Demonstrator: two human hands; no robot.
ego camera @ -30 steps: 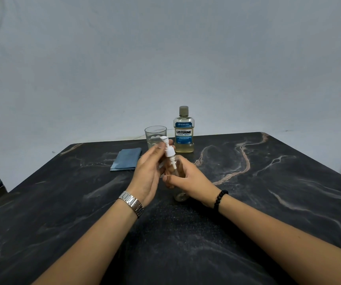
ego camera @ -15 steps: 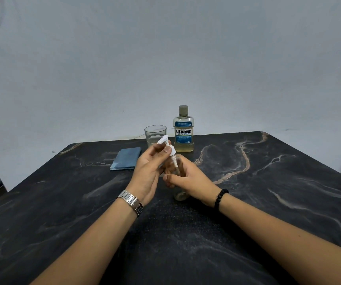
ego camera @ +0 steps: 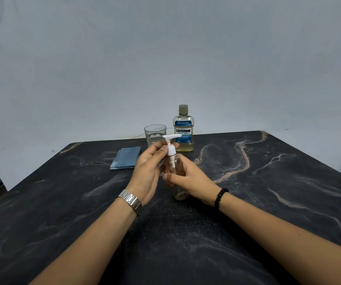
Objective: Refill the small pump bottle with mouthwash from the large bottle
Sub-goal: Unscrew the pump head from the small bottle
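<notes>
We find the small pump bottle (ego camera: pixel 179 182) standing on the dark marbled table (ego camera: pixel 268 202) at the centre of the scene, its clear body nearly empty, with only a little residue visible at the base. The right hand (ego camera: pixel 188 177) is wrapped around the bottle's body from the right, fingers curled about it and thumb pointing left across the near side. The left hand (ego camera: pixel 149 171) approaches from the left and pinches the white pump head (ego camera: pixel 170 150) at its collar between thumb and fingertips. We note that the collar sits above the bottle's neck, with the white stem below it showing inside the bottle; whether the threads are fully free we cannot tell. The nozzle of the pump points right. A metal watch (ego camera: pixel 131 201) is worn on the left wrist and a black bead bracelet (ego camera: pixel 220 197) on the right wrist. At the far edge of the table, behind the hands, the large bottle (ego camera: pixel 183 128) of mouthwash stands upright with its cap on; its label reads LISTERINE COOL MINT, and pale yellowish liquid shows in its lower part. Just beside it on the left stands a clear drinking glass (ego camera: pixel 155 133), partly hidden by the left hand's fingers. Further left, well apart from the hands, a folded blue cloth (ego camera: pixel 126 158) lies flat on the table. A plain pale wall (ego camera: pixel 165 58) rises behind the table.
</notes>
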